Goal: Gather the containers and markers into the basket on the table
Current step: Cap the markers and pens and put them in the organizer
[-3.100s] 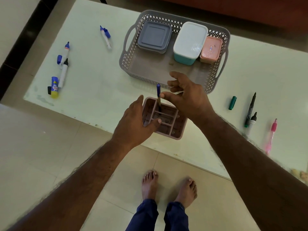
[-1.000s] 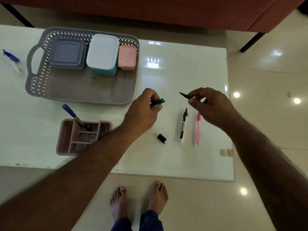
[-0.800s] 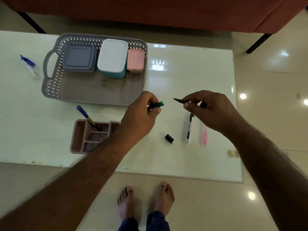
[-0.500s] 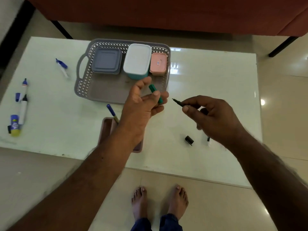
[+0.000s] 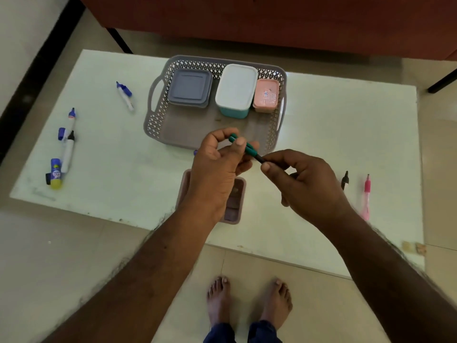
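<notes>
- Green cap (image 5: 243, 146) pinched in my left hand (image 5: 217, 167), just before the basket (image 5: 158, 120); right hand (image 5: 304, 184) pinches the marker (image 5: 259, 158).
- Capping step, I judge; next, press it home, then drop the marker in.

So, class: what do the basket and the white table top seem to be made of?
Basket: probably moulded plastic, matt grey; its lattice walls and built-in handles suggest this.
Table top: glossy white, perhaps glass or polished stone; it shows soft reflections, but which of the two stays open.
</notes>
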